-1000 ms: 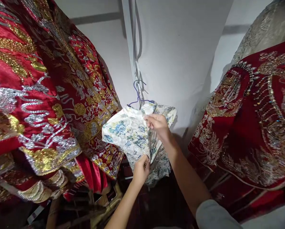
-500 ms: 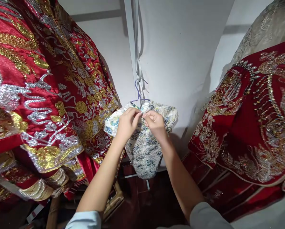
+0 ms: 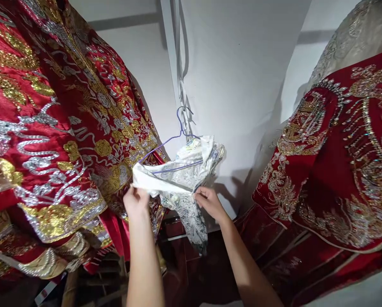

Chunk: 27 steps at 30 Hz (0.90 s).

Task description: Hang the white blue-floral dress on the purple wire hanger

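A white blouse with a blue floral pattern (image 3: 187,217) hangs partly off a thin purple clothes hanger (image 3: 160,145), its neck pulled wide and its pale inside showing. My left hand (image 3: 136,199) pinches the edge of the blouse at the left, below the hanger's left end. My right hand (image 3: 207,201) grips the front of the blouse near the middle with thumb and forefinger. The hanger's left arm is bare of cloth, and its lower bar shows inside the opened garment. The hanger's hook hangs from a white metal rail (image 3: 173,55) on the wall.
At the left hangs a red jacket with gold and silver embroidery (image 3: 111,123). A red beaded garment (image 3: 334,170) stands at the right, with pale lace (image 3: 347,47) behind it. Pearl-trimmed shoes (image 3: 47,260) sit at the lower left. The white wall (image 3: 235,94) rises behind.
My hands have come apart from the collar. My left hand has moved left and down, drawing the blouse open and off the hanger's left arm. My right hand has moved slightly down.
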Motion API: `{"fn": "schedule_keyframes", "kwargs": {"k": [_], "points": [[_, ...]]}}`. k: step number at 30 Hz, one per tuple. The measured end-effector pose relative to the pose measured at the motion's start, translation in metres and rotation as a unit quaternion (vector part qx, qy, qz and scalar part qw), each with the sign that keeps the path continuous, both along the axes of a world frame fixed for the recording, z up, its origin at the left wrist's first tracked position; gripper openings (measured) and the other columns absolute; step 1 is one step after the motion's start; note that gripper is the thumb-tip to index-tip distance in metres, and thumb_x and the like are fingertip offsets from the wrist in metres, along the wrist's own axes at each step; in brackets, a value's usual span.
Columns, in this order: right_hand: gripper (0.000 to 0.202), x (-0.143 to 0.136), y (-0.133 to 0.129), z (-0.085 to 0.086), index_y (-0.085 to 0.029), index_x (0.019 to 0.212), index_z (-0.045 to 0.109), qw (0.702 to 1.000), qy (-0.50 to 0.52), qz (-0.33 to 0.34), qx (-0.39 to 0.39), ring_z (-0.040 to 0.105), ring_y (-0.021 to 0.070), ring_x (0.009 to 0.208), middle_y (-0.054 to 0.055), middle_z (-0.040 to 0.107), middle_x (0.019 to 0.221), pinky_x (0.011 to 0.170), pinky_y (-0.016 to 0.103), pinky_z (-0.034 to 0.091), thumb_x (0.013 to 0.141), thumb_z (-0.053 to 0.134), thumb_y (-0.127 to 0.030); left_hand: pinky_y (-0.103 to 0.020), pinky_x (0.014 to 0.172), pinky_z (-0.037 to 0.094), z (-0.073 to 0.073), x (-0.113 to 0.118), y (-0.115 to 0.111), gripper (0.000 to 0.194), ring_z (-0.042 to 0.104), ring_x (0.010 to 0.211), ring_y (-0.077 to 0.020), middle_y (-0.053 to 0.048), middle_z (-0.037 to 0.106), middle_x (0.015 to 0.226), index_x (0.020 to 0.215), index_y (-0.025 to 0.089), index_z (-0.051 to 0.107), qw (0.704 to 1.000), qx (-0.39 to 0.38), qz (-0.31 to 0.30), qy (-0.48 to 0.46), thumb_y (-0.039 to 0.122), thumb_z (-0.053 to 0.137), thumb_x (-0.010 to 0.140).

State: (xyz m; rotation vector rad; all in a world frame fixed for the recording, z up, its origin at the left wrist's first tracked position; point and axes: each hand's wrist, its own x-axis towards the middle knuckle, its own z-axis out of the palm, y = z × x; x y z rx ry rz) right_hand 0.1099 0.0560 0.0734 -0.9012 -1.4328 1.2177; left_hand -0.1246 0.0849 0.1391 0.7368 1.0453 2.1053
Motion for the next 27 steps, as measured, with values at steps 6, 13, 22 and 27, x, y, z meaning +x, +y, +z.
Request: {"fn": "schedule_keyframes", "kwargs": {"k": [6,13,22,27], "points": [[0.03,0.017,-0.001,-0.006,-0.02,0.062,0.051,0.999,-0.026,-0.022,0.001,0.044,0.0124,0.053,-0.004,0.046,0.054,0.057,0.026,0.035,0.085,0.06,-0.037,-0.032,0.074,0.051,-0.072,0.066,-0.022,0.011,0.064,0.075,-0.0188,-0.005,0.065,0.077,0.083,0.017,0.062,0.986,-0.108,-0.101,-0.082,0.026,0.059,0.08],[0.05,0.018,-0.003,-0.004,-0.021,0.08,0.068,0.993,0.059,0.034,-0.101,0.063,0.0224,0.089,0.006,0.068,0.084,0.086,0.034,0.049,0.089,0.053,-0.069,-0.033,0.08,0.05,-0.051,0.129,-0.058,0.026,0.061,0.082,-0.0196,-0.004,0.062,0.083,0.089,0.021,0.06,0.937,0.003,-0.219,0.273,0.046,0.054,0.096],[0.018,0.052,-0.01,0.059,-0.018,0.081,0.068,0.982,0.043,0.165,-0.079,0.06,0.0186,0.072,0.002,0.067,0.079,0.068,0.029,0.047,0.064,0.073,-0.024,-0.04,0.096,0.049,-0.055,0.09,-0.068,0.044,0.063,0.111,-0.0274,-0.011,0.07,0.113,0.114,0.021,0.066,0.801,-0.034,-0.417,0.427,0.057,0.045,0.098],[0.024,0.053,0.029,0.087,-0.022,0.092,0.067,0.986,-0.107,-0.035,0.126,0.059,0.0183,0.076,-0.001,0.065,0.079,0.073,0.028,0.044,0.068,0.063,-0.016,-0.03,0.07,0.045,-0.048,0.041,-0.076,0.043,0.06,0.072,-0.0212,-0.003,0.069,0.077,0.078,0.018,0.063,0.717,-0.113,-0.365,0.583,0.054,0.048,0.096]]}}
